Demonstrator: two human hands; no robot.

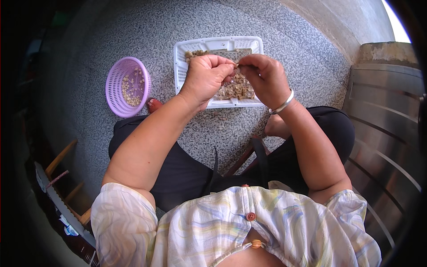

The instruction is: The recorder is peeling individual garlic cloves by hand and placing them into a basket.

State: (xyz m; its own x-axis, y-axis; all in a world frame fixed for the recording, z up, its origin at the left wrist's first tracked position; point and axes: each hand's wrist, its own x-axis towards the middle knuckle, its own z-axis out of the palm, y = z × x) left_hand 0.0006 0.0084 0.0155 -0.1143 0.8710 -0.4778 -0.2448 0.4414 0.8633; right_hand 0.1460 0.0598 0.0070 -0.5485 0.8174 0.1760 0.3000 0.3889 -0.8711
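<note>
Over a white plastic basket (235,104), my left hand (206,75) and my right hand (267,75) meet fingertip to fingertip. Both pinch one small brownish piece (237,65), perhaps a pod or shell; the fingers cover most of it. Below them in the basket lie loose, dry brown husks (235,91). A heap of rounder, tan pieces (196,54) sits in its far left corner, partly behind my left hand. To the left, a purple plastic basket (111,90) holds scattered pale kernels (131,100), too small to identify surely.
Both baskets stand on a speckled floor (143,30). My feet are close by, the left (154,104) beside the purple basket. Ribbed metal panels (383,110) rise at the right. Wooden furniture (61,157) and a grey scalloped edge (66,207) are at the lower left.
</note>
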